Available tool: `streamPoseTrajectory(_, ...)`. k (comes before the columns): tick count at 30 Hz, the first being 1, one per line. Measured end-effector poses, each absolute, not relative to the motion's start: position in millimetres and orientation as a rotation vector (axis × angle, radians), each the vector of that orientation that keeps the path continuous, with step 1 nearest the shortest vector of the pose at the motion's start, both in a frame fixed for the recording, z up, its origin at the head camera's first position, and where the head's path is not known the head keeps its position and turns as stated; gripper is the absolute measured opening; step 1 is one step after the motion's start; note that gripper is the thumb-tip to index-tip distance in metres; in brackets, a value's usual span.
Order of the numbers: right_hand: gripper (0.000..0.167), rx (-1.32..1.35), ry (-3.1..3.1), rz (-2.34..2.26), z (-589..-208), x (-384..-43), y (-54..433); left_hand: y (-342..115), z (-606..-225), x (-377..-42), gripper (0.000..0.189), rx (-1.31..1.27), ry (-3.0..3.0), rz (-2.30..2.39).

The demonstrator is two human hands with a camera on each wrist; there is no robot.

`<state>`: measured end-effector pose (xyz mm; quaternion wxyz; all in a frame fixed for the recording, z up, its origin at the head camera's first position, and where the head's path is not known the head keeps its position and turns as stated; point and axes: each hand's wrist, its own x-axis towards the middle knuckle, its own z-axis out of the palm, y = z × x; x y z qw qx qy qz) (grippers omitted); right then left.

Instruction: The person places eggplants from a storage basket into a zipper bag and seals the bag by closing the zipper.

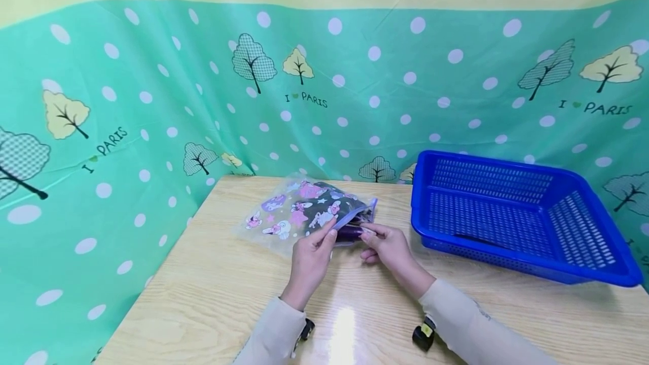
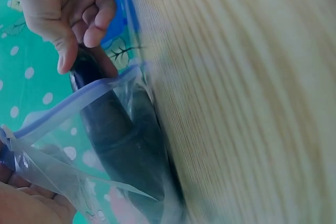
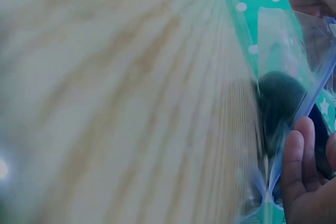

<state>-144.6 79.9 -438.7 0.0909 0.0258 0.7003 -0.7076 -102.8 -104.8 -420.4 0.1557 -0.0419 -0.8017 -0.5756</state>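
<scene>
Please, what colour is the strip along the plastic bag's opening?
The strip is bluish purple; it shows best in the left wrist view.

A clear bag (image 1: 281, 219) printed with pink cartoons lies on the desk (image 1: 203, 297), its lilac-edged mouth pinched by the left hand (image 1: 310, 261); the right hand (image 1: 391, 248) holds a glossy dark-purple eggplant (image 1: 350, 234), partly inside.
</scene>
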Motion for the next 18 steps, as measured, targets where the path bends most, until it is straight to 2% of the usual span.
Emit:
streamPoseTrajectory(10,0.04,0.051,1.955,-2.061,-448.3,-153.5,80.6,-106.2,-419.0,-101.4,0.032,-0.132,-2.299,-1.661)
streamPoseTrajectory(18,0.048,-0.113,1.774,-1.94,-451.0,-156.0,95.5,-106.3,-417.8,-100.1,0.033,-0.112,-2.334,-1.681)
